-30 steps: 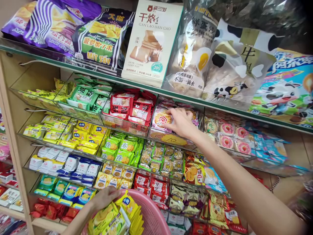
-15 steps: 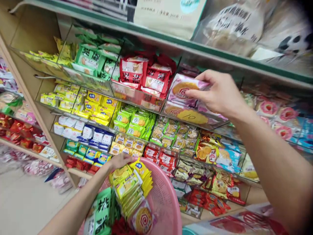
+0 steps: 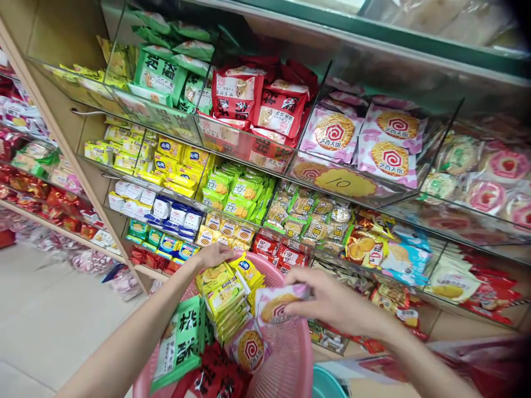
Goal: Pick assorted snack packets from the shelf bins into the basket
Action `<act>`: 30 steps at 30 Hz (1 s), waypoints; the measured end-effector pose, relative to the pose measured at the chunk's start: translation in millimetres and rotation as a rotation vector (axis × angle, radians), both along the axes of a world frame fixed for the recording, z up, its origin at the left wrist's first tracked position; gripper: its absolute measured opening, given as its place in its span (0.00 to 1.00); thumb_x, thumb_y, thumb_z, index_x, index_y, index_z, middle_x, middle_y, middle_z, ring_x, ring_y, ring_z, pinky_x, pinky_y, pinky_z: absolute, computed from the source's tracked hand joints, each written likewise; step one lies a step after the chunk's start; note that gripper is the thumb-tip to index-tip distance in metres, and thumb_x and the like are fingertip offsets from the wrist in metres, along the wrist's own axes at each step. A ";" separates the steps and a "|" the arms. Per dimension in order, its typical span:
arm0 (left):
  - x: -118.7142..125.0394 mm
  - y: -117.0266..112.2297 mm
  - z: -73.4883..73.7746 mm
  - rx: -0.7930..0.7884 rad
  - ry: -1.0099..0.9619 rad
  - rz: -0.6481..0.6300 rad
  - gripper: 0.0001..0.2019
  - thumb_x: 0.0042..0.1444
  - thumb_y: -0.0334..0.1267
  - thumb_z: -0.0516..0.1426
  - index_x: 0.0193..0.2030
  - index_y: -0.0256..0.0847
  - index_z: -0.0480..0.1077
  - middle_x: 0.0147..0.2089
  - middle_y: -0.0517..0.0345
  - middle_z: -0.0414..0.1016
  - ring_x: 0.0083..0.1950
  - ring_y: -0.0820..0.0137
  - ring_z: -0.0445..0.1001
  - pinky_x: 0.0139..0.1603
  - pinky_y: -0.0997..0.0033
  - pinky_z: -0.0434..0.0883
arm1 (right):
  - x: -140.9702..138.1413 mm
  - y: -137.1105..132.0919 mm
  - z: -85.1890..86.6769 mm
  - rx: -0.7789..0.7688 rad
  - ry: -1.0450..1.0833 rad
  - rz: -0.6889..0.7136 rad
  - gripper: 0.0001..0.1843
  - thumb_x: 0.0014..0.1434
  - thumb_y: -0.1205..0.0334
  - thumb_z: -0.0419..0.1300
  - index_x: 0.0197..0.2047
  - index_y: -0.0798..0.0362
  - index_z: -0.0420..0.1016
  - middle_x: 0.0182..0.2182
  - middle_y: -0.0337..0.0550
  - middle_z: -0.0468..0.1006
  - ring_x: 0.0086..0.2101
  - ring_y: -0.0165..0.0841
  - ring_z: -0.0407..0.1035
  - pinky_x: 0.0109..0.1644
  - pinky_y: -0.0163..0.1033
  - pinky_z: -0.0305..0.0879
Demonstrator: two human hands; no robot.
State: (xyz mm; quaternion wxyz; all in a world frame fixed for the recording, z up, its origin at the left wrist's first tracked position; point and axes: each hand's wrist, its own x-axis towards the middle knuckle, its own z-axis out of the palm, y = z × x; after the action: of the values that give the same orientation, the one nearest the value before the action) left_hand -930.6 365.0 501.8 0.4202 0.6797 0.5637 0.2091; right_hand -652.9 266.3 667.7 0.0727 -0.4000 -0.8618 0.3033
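My left hand [image 3: 214, 255] grips the far rim of a pink plastic basket [image 3: 305, 354], its fingertips partly hidden behind yellow packets. Pinched in my right hand [image 3: 313, 293] is a pink-and-white packaged round biscuit [image 3: 276, 304], held over the basket's right part. In the basket lie a stack of yellow snack packets [image 3: 226, 293], a green packet [image 3: 178, 342], a dark red packet [image 3: 222, 373] and a similar pink biscuit packet [image 3: 250, 347]. More pink biscuit packets [image 3: 390, 157] stand in a clear shelf compartment above.
Tiered clear bins hold red packets [image 3: 282, 108], green packets [image 3: 160, 74], lime-green packets [image 3: 240, 190] and pink ring-shaped sweets [image 3: 506, 163]. A yellow tag marked 10 [image 3: 344, 182] fronts one bin. A teal container [image 3: 327, 381] is beside the basket. Tiled floor [image 3: 50, 298] shows at left.
My right hand has moved down and left from the upper shelf bin to above the basket, bringing a pink biscuit packet along. My left hand stays on the rim. The view has tilted lower.
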 end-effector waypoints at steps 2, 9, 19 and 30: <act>0.6 -0.6 -0.8 0.002 -0.003 0.000 0.26 0.46 0.65 0.52 0.25 0.39 0.69 0.23 0.62 0.67 0.27 0.71 0.62 0.27 0.75 0.53 | -2.0 12.0 -52.7 -0.153 -0.122 0.029 0.11 0.47 0.60 0.66 0.34 0.52 0.70 0.28 0.33 0.67 0.29 0.27 0.60 0.30 0.31 0.53; -0.6 -6.7 -3.0 -0.046 -0.056 0.018 0.27 0.45 0.66 0.52 0.24 0.39 0.68 0.22 0.63 0.65 0.26 0.72 0.63 0.27 0.76 0.55 | -6.2 36.2 -173.7 -0.448 -0.263 0.179 0.20 0.35 0.55 0.71 0.32 0.53 0.73 0.25 0.29 0.66 0.28 0.26 0.58 0.30 0.31 0.52; -0.5 -6.6 -6.2 -0.054 -0.039 0.029 0.28 0.46 0.66 0.52 0.24 0.39 0.69 0.22 0.63 0.66 0.25 0.72 0.62 0.26 0.75 0.55 | -18.1 43.2 -195.9 -0.573 -0.345 -0.065 0.29 0.28 0.61 0.74 0.39 0.52 0.74 0.28 0.31 0.69 0.28 0.26 0.60 0.30 0.31 0.56; 1.0 -2.6 -9.1 -0.004 -0.049 -0.011 0.29 0.47 0.67 0.50 0.24 0.38 0.66 0.23 0.63 0.63 0.25 0.73 0.60 0.27 0.76 0.55 | -9.3 2.9 -191.3 -0.483 -0.073 -0.391 0.25 0.37 0.70 0.61 0.41 0.50 0.62 0.34 0.37 0.66 0.31 0.31 0.63 0.28 0.34 0.56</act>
State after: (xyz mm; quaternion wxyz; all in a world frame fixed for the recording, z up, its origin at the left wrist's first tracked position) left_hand -929.6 362.4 492.7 0.4366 0.6766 0.5498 0.2223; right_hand -662.2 269.2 476.4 0.0018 -0.5744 -0.6737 0.4650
